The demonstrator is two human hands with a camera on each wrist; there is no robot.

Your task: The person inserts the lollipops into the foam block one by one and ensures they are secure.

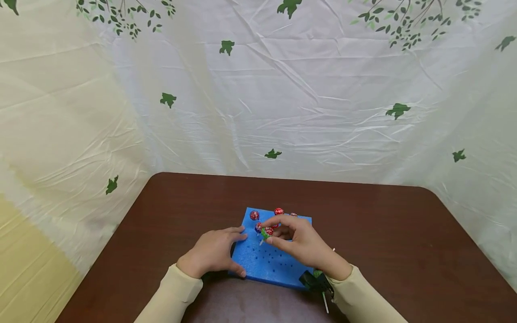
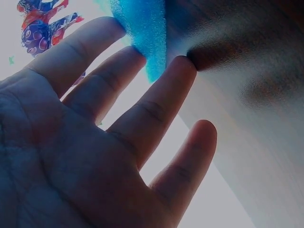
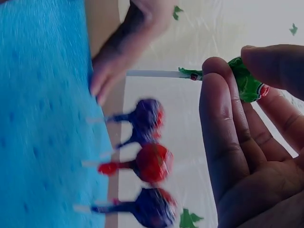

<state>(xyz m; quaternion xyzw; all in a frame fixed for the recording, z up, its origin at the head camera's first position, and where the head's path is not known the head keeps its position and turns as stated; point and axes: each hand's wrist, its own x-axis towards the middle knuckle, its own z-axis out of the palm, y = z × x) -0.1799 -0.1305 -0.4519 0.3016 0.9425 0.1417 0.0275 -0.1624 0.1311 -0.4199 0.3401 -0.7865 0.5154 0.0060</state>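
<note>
A blue foam block (image 1: 266, 262) with rows of small holes lies on the brown table (image 1: 383, 233). Several wrapped lollipops (image 1: 254, 215) stand upright in its far rows, also blurred in the right wrist view (image 3: 152, 164). My right hand (image 1: 300, 242) pinches a green-wrapped lollipop (image 1: 265, 233) (image 3: 247, 85) by its head, the white stick (image 3: 152, 73) pointing toward the foam, just above it. My left hand (image 1: 214, 253) rests flat, its fingers (image 2: 166, 90) against the foam's left edge (image 2: 142, 28).
A white sheet with green leaf prints (image 1: 282, 89) hangs behind and beside the table. A dark strap and a loose white stick (image 1: 325, 303) sit by my right wrist near the table's front edge.
</note>
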